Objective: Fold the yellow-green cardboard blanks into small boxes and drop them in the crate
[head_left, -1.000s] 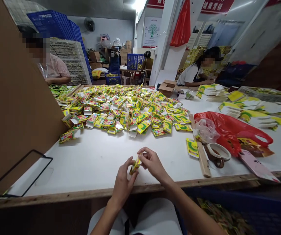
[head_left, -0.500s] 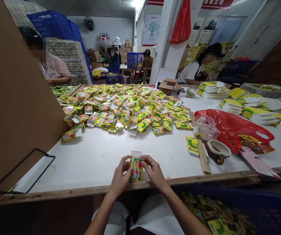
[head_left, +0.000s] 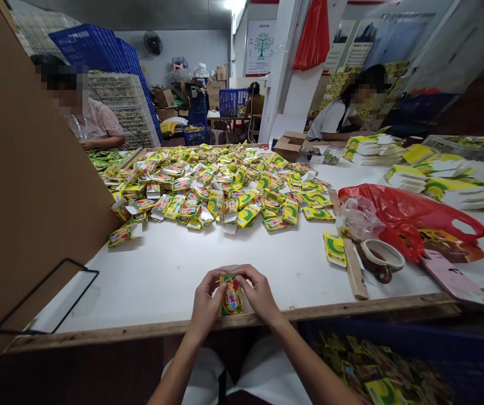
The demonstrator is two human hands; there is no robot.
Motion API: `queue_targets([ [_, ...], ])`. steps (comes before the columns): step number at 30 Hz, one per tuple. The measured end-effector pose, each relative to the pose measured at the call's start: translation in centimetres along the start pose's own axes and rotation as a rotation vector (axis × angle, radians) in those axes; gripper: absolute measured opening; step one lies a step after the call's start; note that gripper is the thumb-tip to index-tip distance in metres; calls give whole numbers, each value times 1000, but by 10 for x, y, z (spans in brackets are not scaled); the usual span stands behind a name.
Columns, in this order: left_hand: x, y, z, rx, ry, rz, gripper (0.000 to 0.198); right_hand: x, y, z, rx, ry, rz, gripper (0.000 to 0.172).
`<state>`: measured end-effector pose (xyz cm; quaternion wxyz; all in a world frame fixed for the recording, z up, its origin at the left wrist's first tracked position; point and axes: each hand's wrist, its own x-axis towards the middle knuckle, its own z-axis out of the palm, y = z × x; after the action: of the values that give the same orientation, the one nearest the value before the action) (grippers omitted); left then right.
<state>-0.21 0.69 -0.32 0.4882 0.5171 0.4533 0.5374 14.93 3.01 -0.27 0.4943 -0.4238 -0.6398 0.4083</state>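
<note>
Grip: your left hand (head_left: 205, 304) and right hand (head_left: 261, 295) are clamping the carton (head_left: 231, 296), folding its top flap; tucking likely needs thumb pressure.

White table (head_left: 174, 270), heap of yellow-green cartons (head_left: 216, 191); red plastic bag (head_left: 411, 214), tape roll (head_left: 383, 243), wooden strip (head_left: 354, 270)

Bright overhead ceiling light (head_left: 236, 5) flaring white, soft shadows, sharp centre — edges stretched, corners dim
</note>
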Motion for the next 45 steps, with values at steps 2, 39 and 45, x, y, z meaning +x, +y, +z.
queue_targets([
  [2, 0, -1, 1, -24, 42, 27, 27, -1, 1, 4, 67, 37, 27, 25],
  [39, -8, 0, 5, 163, -43, -60, 23, -11, -8, 14, 51, 82, 96, 12],
  [45, -8, 2, 6, 232, -83, -62, 39, -15, -5, 13, 51, 157, 125, 13],
])
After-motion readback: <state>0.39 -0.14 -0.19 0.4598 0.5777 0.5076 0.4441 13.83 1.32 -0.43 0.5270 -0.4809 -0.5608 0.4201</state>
